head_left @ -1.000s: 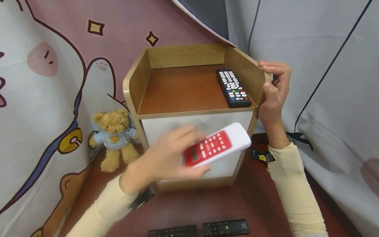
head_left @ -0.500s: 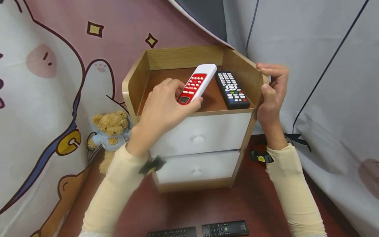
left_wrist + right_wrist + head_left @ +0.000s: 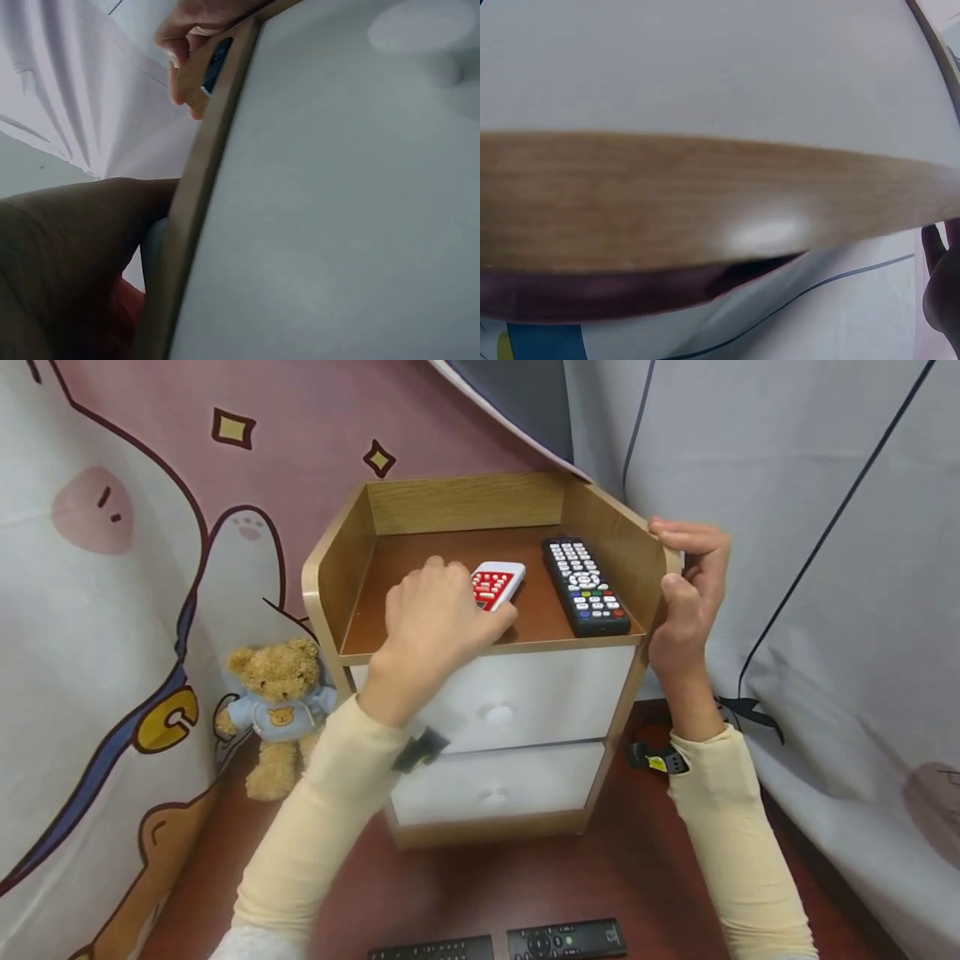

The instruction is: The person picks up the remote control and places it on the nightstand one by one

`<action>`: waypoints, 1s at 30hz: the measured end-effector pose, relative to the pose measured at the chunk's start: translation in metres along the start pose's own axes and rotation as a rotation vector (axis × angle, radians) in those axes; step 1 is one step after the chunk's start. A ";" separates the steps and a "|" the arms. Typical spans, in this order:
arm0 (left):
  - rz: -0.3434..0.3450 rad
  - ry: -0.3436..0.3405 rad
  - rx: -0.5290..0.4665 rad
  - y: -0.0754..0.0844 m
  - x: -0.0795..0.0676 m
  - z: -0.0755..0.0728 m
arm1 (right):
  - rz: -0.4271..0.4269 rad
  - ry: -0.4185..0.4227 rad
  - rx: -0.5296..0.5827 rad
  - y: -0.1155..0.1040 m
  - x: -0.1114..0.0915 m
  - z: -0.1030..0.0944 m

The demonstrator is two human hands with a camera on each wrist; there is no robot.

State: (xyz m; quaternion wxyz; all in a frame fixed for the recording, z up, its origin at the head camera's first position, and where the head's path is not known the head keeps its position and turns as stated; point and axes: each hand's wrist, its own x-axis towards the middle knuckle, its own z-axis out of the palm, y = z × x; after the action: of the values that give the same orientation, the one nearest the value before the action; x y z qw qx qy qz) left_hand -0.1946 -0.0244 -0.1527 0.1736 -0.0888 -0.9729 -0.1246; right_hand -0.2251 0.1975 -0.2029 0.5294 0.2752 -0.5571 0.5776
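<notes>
My left hand [image 3: 435, 618] holds a white remote control with a red button panel [image 3: 495, 583] low over the brown top shelf of a small wooden cabinet [image 3: 420, 568]. The fingers hide its near end; I cannot tell if it touches the shelf. In the left wrist view, the left hand [image 3: 82, 247] is beside the cabinet's front edge. To its right, a black remote control with white buttons [image 3: 585, 585] lies along the right side panel. My right hand [image 3: 690, 593] grips that panel's front edge, thumb in front and fingers over the top.
Two white drawers with round knobs [image 3: 498, 714] form the cabinet front. A teddy bear in a blue hoodie [image 3: 281, 714] sits at its left. Two black remotes, one on the left [image 3: 435, 949] and one on the right [image 3: 566, 939], lie on the red-brown table [image 3: 480, 877]. Printed curtains hang behind.
My left hand has carried the white-and-red remote from before the drawers up over the shelf, turned it to point away, and lowered it. My right hand stays on the side panel.
</notes>
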 end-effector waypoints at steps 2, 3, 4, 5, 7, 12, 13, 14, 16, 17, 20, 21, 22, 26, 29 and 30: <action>-0.008 -0.004 0.038 0.004 0.002 0.002 | 0.001 0.002 0.002 -0.001 0.001 0.000; -0.008 -0.006 0.049 0.006 0.004 0.003 | 0.001 0.005 0.005 -0.001 0.001 0.000; -0.005 -0.012 0.057 0.008 0.004 0.004 | 0.000 0.010 0.009 -0.002 0.001 0.000; -0.001 -0.022 0.060 0.010 0.005 0.004 | -0.001 0.011 0.012 -0.002 0.001 0.000; 0.012 -0.047 0.045 0.011 0.004 0.004 | -0.003 0.014 0.016 -0.002 0.001 0.001; 0.083 -0.078 -0.096 0.004 -0.009 -0.003 | -0.002 0.002 0.007 0.001 0.000 0.000; 0.103 -0.082 -0.133 0.001 -0.012 -0.005 | -0.001 0.000 0.004 0.001 0.000 -0.001; 0.124 -0.084 -0.167 -0.001 -0.016 -0.006 | -0.001 -0.004 -0.001 0.001 0.000 -0.001; 0.164 -0.086 -0.223 -0.003 -0.023 -0.007 | 0.000 -0.008 -0.005 0.002 0.000 -0.002; 0.179 -0.084 -0.247 -0.003 -0.027 -0.007 | 0.000 -0.010 -0.009 0.002 0.000 -0.003; 0.219 -0.044 -0.283 0.001 -0.033 -0.003 | -0.001 -0.015 -0.018 0.002 0.001 -0.004; 0.229 -0.023 -0.286 0.003 -0.034 -0.001 | -0.002 -0.016 -0.022 0.002 0.001 -0.004; 0.236 -0.003 -0.287 0.005 -0.035 0.001 | -0.003 -0.016 -0.023 0.002 0.001 -0.004; 0.236 0.062 -0.275 0.011 -0.033 0.009 | -0.007 -0.017 -0.022 0.003 0.001 -0.005; 0.239 0.083 -0.283 0.013 -0.032 0.013 | -0.007 -0.021 -0.023 0.004 0.000 -0.005; 0.243 0.086 -0.290 0.013 -0.032 0.014 | -0.006 -0.023 -0.026 0.004 0.000 -0.005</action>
State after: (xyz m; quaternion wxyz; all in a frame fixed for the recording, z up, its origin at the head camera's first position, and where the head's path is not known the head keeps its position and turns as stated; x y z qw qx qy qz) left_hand -0.1669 -0.0122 -0.1739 0.2140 -0.2242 -0.9185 -0.2454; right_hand -0.2272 0.2027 -0.2051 0.5281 0.2764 -0.5698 0.5657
